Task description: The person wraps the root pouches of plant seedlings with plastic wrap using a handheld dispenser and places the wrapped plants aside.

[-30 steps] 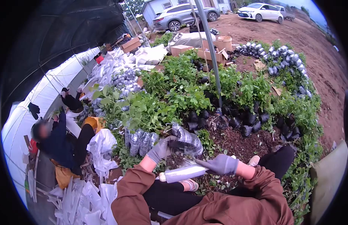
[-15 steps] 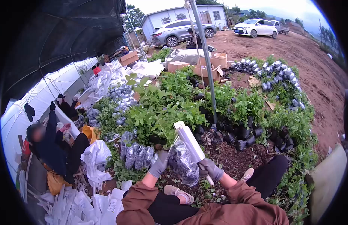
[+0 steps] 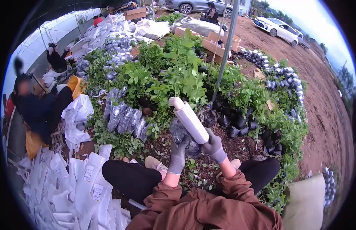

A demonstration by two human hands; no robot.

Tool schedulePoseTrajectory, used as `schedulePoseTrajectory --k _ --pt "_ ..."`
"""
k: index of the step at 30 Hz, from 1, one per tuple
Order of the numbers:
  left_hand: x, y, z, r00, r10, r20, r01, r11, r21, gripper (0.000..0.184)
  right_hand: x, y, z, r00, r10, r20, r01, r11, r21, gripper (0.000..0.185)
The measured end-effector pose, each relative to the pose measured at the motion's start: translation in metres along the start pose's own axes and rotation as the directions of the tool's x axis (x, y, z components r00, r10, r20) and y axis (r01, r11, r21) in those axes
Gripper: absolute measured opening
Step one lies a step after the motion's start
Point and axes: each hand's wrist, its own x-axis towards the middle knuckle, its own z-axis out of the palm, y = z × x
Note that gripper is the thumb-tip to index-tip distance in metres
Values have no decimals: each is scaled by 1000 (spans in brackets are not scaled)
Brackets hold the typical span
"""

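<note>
A white roll of plastic film [image 3: 191, 122] slants across in front of me, and my gloved right hand [image 3: 215, 146] is closed around its lower end. Behind and beside the roll is a dark root ball wrapped in shiny film [image 3: 178, 130]. My gloved left hand [image 3: 179, 152] grips this bundle from below, with the thumb on its front. Leafy green stems [image 3: 182, 78] rise above it, overlapping the plants behind, so I cannot tell exactly which stems belong to it.
Several film-wrapped bundles [image 3: 126, 119] stand to the left of the bare soil [image 3: 162, 147]. Potted green plants [image 3: 239, 96] surround a slanting metal pole [image 3: 226, 57]. White plastic sleeves [image 3: 78, 188] pile up at lower left. A co-worker [image 3: 40, 103] sits on the left.
My left hand has shifted from the bundle's upper left side to its lower front. The roll has turned its upper end leftward. The whole view has tilted down.
</note>
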Motion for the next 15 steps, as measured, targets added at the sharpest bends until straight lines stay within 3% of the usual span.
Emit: schedulePoseTrajectory --k 1,2,4,5,6,8,10,12,13,14,15 --pt "7 -17 -8 989 -128 -78 110 972 -206 53 0 -8 0 1000 27 12 -27 1000 0 56" --pt "16 -33 -12 983 -134 -127 88 945 -314 48 0 -8 3 985 -143 -100 132 985 -107 58" --pt "14 -36 -11 971 -128 -204 78 969 -235 47 1 -27 -7 955 -260 -140 208 930 -303 57" --pt "13 -40 -18 962 -185 -200 122 948 -293 47 -2 -32 -10 975 -152 -164 113 968 -223 54" --pt "15 -46 -27 979 -148 -141 92 935 -343 48 1 -24 -6 907 -276 -317 192 943 -273 46" --pt "12 -45 -32 993 -108 -40 78 887 -455 51 -4 -1 -7 912 32 -408 -34 999 2 38" --pt "-2 -18 -19 995 -92 45 101 825 -556 54 -2 2 3 898 219 -382 -120 957 265 26" --pt "-13 -19 -10 941 -326 95 293 638 -712 61 -5 13 13 872 389 -299 -236 867 439 20" --pt "-21 -8 2 898 -371 236 414 535 -737 59 -5 19 18 887 370 -278 -245 885 397 19" --pt "-27 3 15 837 -393 380 532 422 -734 58 -9 21 23 892 403 -206 -271 840 470 19" --pt "-31 -21 10 878 -356 320 465 795 -390 57 -12 48 34 905 359 -228 -235 870 433 21"
